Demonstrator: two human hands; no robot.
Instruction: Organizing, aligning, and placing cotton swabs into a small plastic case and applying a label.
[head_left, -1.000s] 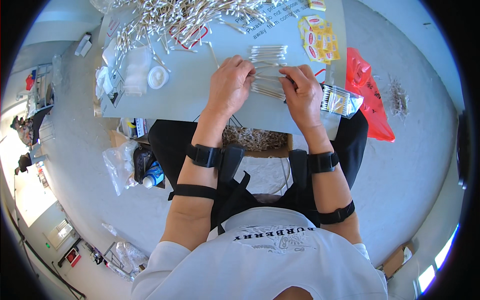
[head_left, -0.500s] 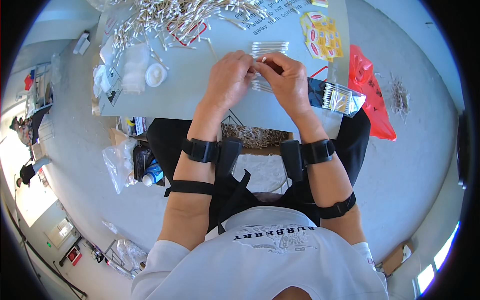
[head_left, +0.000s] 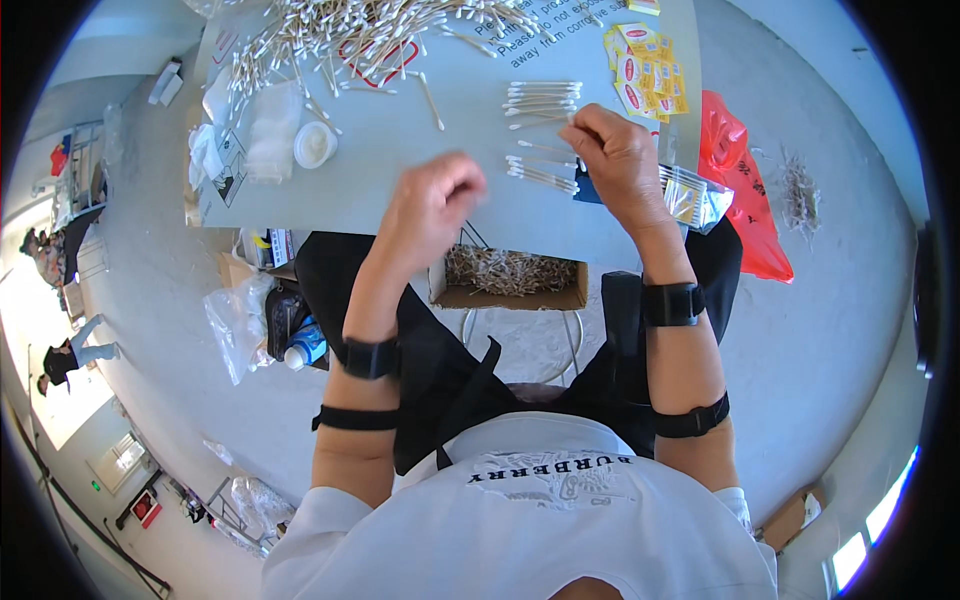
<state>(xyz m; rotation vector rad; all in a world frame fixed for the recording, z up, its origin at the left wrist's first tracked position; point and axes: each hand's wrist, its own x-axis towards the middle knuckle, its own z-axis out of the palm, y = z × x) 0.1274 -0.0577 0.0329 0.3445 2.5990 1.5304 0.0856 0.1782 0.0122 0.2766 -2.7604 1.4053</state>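
Observation:
My right hand [head_left: 618,160] is over the right part of the table, thumb and forefinger pinched on the end of a cotton swab [head_left: 535,125]. This swab lies just below a small stack of cotton swabs [head_left: 542,97] set side by side. Nearer to me is a second group of swabs [head_left: 540,176], partly under the same hand. My left hand [head_left: 430,205] hangs to the left of these groups, near the table's front edge. Its fingers look curled but are smeared by motion, so I cannot see whether anything is in them.
A big heap of loose swabs [head_left: 370,35] covers the far left, with a round white tub [head_left: 315,145] and clear plastic sleeves [head_left: 273,130] below it. Yellow packets [head_left: 648,75], a filled swab pack [head_left: 690,195] and a red bag [head_left: 735,180] are right. A swab-filled carton [head_left: 510,297] sits below the edge.
My hands, together over the swabs before, have come apart. The left has moved left and nearer to me, the right a little to the right. Both swab groups now show more fully.

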